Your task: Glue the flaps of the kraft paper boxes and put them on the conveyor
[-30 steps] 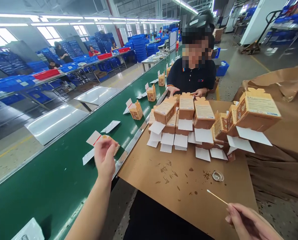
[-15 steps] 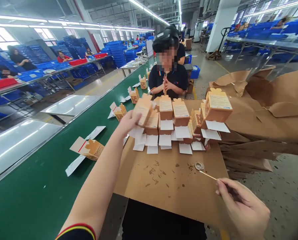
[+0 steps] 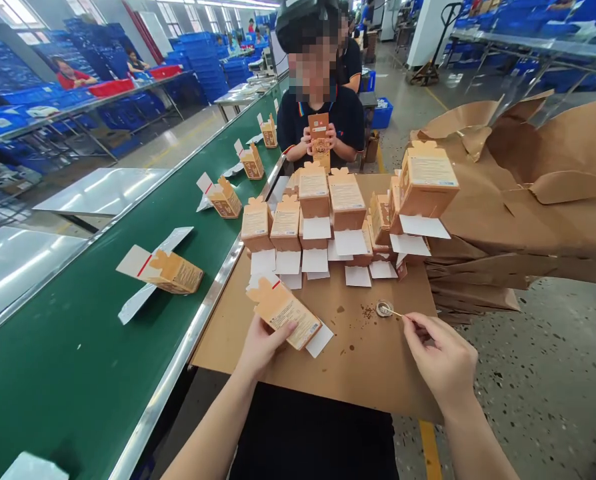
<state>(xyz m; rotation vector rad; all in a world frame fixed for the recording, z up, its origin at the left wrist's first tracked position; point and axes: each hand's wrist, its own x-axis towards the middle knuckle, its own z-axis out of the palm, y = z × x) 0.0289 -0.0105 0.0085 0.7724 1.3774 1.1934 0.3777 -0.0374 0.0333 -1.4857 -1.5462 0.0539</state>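
A kraft-paper carton (image 3: 283,313) with a white flap rests tilted in the left hand (image 3: 263,350), its fingers loosely curled under it, above the near edge of a brown cardboard sheet (image 3: 373,363). The right hand (image 3: 441,353) pinches a cotton swab (image 3: 395,312), tip at a small metal dish (image 3: 384,309) on the sheet. More cartons (image 3: 314,193) stand beyond the dish; left of the sheet runs a green conveyor belt (image 3: 78,320), with blue crates (image 3: 198,60) stacked farther off in the factory hall.

Head cam, fwd/down, close over L hand (image 3: 263,350), R hand (image 3: 441,357).

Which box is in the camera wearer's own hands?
The tilted box in the left hand, over the brown sheet; the boxes behind it stand in rows; a co-worker holds another.
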